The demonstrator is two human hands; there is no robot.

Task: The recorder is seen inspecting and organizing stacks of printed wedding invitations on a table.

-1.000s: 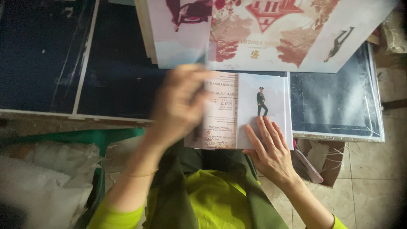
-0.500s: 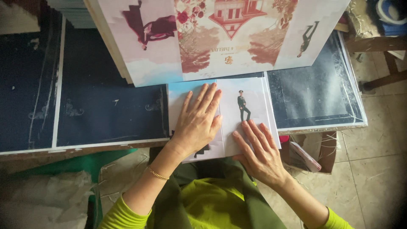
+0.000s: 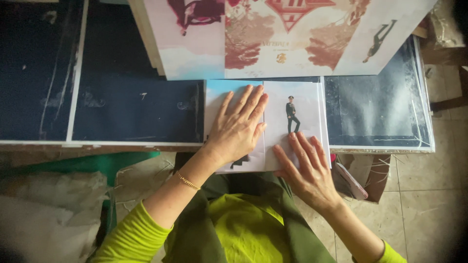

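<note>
Left hand [image 3: 239, 127] has dropped from mid-air, where it was blurred turning a page, flat onto the open booklet [image 3: 292, 104]; right hand [image 3: 307, 170] barely moved. Left hand lies palm down on the left page, fingers spread slightly apart, gripping nothing. Right hand lies flat on the lower right page, fingers apart and extended, just below the small printed standing figure [image 3: 292, 114]. Booklet sits on the dark desk [image 3: 136, 109] at its near edge, overhanging toward the person's lap. Large printed sheet stack [image 3: 292, 34] lies just behind the booklet, its front edge touching or overlapping the booklet's top. Gold bracelet [image 3: 187, 181] on the left wrist. Tiled floor [image 3: 424, 195] at right, green object [image 3: 97, 163] under the desk edge at left.
</note>
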